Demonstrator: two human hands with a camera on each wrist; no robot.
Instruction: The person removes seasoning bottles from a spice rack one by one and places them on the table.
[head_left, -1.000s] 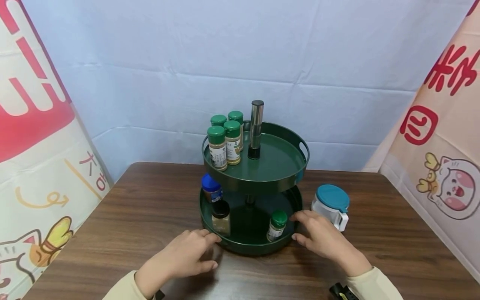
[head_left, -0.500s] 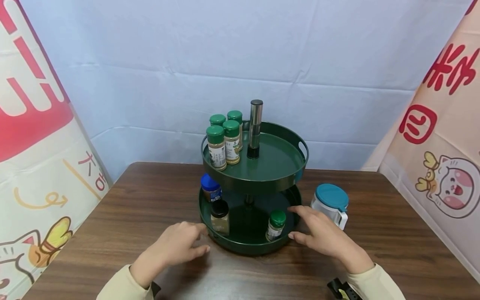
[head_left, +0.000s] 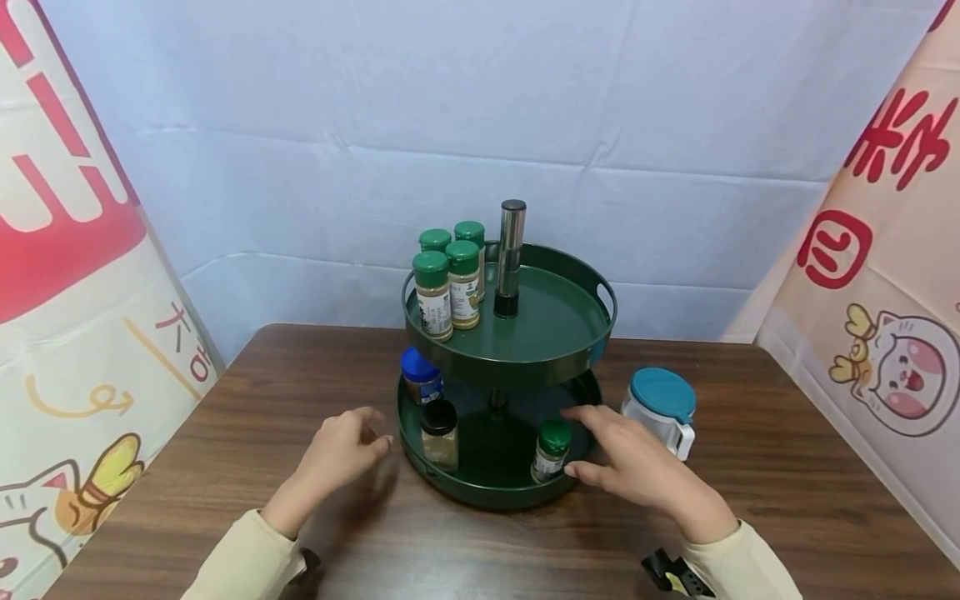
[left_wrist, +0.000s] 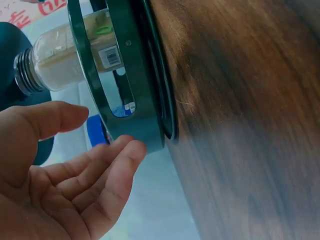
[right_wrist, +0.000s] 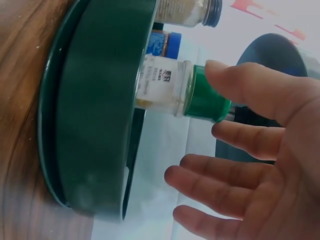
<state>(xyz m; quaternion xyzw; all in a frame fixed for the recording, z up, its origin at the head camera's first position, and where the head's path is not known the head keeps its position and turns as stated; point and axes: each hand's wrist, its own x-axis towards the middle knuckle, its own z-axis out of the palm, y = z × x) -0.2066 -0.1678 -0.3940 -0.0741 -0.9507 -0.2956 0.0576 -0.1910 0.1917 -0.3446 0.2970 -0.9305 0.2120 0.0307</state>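
A small spice bottle [head_left: 551, 462] with a green cap stands upright near the front right of the lower tray [head_left: 495, 498] of a green two-tier turntable. Beside it my right hand [head_left: 637, 462] reaches over the rim, thumb and forefinger spread about the cap. In the right wrist view the thumb overlaps the green cap [right_wrist: 206, 97]; contact is unclear. My left hand [head_left: 337, 450], fingers loosely bent and holding nothing, hovers left of the lower tray. Nearest it on that tray are a black-capped jar [head_left: 440, 446] and a blue-lidded jar [head_left: 422, 379].
On the upper tray [head_left: 547, 308], several green-capped spice bottles [head_left: 434, 308] crowd the left side, next to a metal post [head_left: 512, 250]. A white jug [head_left: 660, 417] with a teal lid stands right of the turntable on the wooden table [head_left: 315, 375].
My left hand has drawn away from the lower tray's rim, to the left and back. My right hand has shifted left, closer around the green-capped bottle. The turntable has stayed put.
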